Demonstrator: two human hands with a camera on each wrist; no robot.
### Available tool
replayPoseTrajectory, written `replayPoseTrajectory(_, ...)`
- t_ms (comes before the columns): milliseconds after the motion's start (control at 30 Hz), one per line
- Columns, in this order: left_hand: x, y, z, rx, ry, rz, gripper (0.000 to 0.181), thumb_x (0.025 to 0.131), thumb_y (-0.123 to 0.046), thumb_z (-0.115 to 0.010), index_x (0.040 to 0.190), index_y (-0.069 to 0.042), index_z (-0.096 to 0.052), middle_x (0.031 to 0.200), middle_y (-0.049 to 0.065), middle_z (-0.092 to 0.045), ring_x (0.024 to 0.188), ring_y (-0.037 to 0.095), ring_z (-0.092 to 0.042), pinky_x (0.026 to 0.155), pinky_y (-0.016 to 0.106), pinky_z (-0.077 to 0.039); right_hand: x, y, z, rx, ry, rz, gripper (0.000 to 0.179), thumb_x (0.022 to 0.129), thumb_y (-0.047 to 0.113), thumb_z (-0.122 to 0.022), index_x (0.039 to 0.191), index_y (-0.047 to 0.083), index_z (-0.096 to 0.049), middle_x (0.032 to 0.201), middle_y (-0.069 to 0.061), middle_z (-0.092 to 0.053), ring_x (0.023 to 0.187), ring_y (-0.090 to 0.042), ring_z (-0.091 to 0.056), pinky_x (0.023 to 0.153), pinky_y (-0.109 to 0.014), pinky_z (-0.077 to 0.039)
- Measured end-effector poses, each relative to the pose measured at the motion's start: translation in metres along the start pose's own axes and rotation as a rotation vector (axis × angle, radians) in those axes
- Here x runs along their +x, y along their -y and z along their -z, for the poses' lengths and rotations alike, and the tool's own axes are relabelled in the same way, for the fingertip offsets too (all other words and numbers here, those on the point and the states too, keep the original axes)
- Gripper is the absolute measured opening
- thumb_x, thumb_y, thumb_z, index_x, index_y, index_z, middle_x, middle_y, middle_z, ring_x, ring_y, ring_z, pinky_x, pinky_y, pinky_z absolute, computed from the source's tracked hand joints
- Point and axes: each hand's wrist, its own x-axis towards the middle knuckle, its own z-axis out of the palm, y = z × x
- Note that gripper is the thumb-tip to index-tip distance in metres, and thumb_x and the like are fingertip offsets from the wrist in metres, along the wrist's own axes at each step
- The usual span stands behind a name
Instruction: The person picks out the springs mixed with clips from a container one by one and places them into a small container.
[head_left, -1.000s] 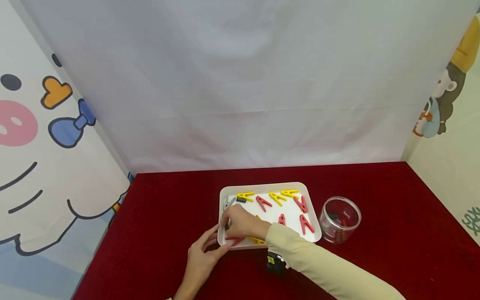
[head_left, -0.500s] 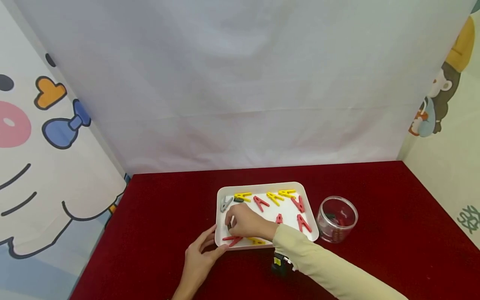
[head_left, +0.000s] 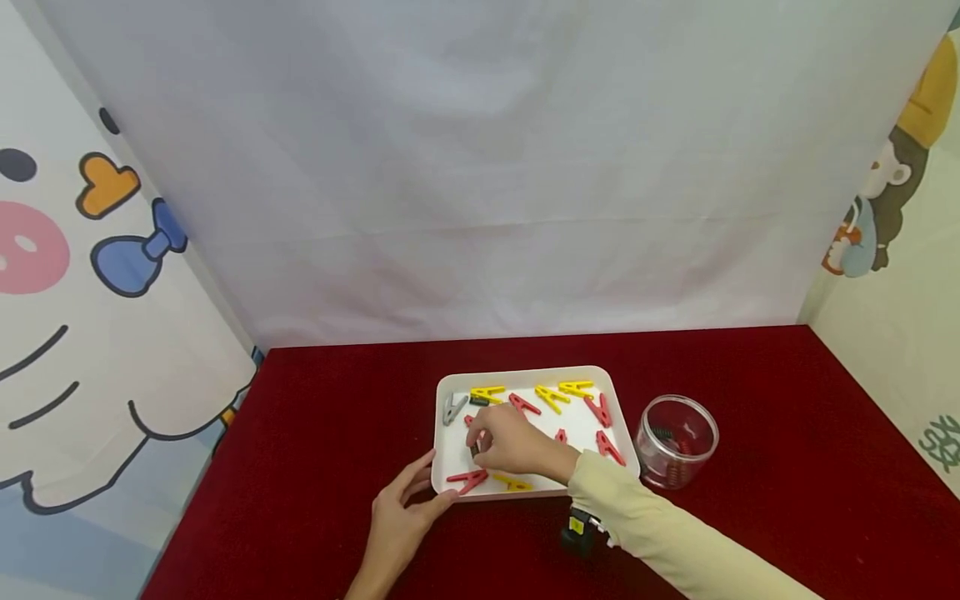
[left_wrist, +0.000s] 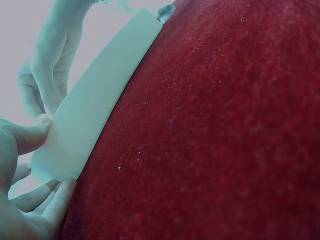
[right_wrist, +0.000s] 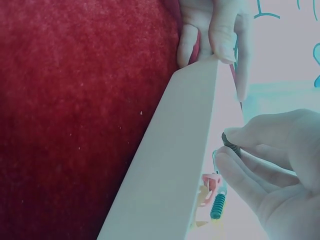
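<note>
My right hand [head_left: 513, 437] hangs over the left part of the white tray [head_left: 438, 442], pinching a small dark coil spring [right_wrist: 231, 145] between thumb and fingertips. At the tray's near left corner my left hand [head_left: 401, 512] grips the wall, thumb on the near rim and fingers round the side. Red clips [head_left: 468, 480], yellow clips [head_left: 512, 483] and a grey clip [head_left: 453, 408] lie scattered in the tray. A dark spring [head_left: 479, 401] sits by the yellow clip at the back left. Some clips are partly hidden under my right hand and sleeve.
Right of the tray stands a clear round jar [head_left: 677, 442] with several springs inside, dark and red. Both rest on a dark red cloth [head_left: 337, 417]. A white curtain [head_left: 525, 167] rises behind the table.
My right hand has moved right from the tray's left side, with the dark spring pinched in it. The grey clip and part of a red clip are uncovered. My left hand stays at the corner.
</note>
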Motion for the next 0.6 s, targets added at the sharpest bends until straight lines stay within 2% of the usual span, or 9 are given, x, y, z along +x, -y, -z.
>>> replayPoseTrajectory(133,0.000,0.001,0.000,0.015,0.001,-0.014,0.059,0.073,-0.017,-0.083,0.127,-0.010,-0.060,0.109,0.012,-0.066,0.100,0.024,-0.062,0.072,0.023,-0.052,-0.004,-0.001,0.004,0.013,-0.005,0.001,0.012,0.074,-0.001,-0.072,0.086,-0.002,-0.071,0.082,-0.006,-0.067,0.067,-0.008,-0.059,0.059,-0.020,-0.047)
replayPoseTrajectory(300,0.001,0.000,0.000,0.045,-0.005,0.004,0.059,0.072,-0.017,-0.083,0.127,-0.013,-0.061,0.112,0.009,-0.065,0.100,0.023,-0.061,0.072,0.022,-0.052,-0.009,-0.005,0.008,0.011,-0.012,-0.007,0.012,0.075,0.001,-0.073,0.087,-0.001,-0.072,0.085,-0.005,-0.067,0.068,-0.009,-0.060,0.061,-0.020,-0.048)
replayPoseTrajectory(400,0.001,0.000,-0.001,0.054,-0.011,0.018,0.059,0.072,-0.017,-0.083,0.127,-0.014,-0.061,0.113,0.008,-0.065,0.100,0.022,-0.061,0.072,0.022,-0.052,-0.013,-0.005,0.011,0.014,-0.022,-0.013,0.012,0.074,0.001,-0.073,0.086,0.000,-0.072,0.084,-0.004,-0.067,0.067,-0.007,-0.060,0.060,-0.020,-0.048)
replayPoseTrajectory(600,0.000,-0.001,0.000,0.034,-0.006,0.000,0.059,0.073,-0.017,-0.082,0.127,-0.011,-0.060,0.112,0.011,-0.065,0.100,0.024,-0.061,0.072,0.023,-0.052,-0.019,-0.002,0.022,0.047,-0.045,-0.026,0.012,0.073,-0.001,-0.073,0.085,0.000,-0.071,0.081,-0.003,-0.065,0.067,-0.008,-0.060,0.060,-0.021,-0.049)
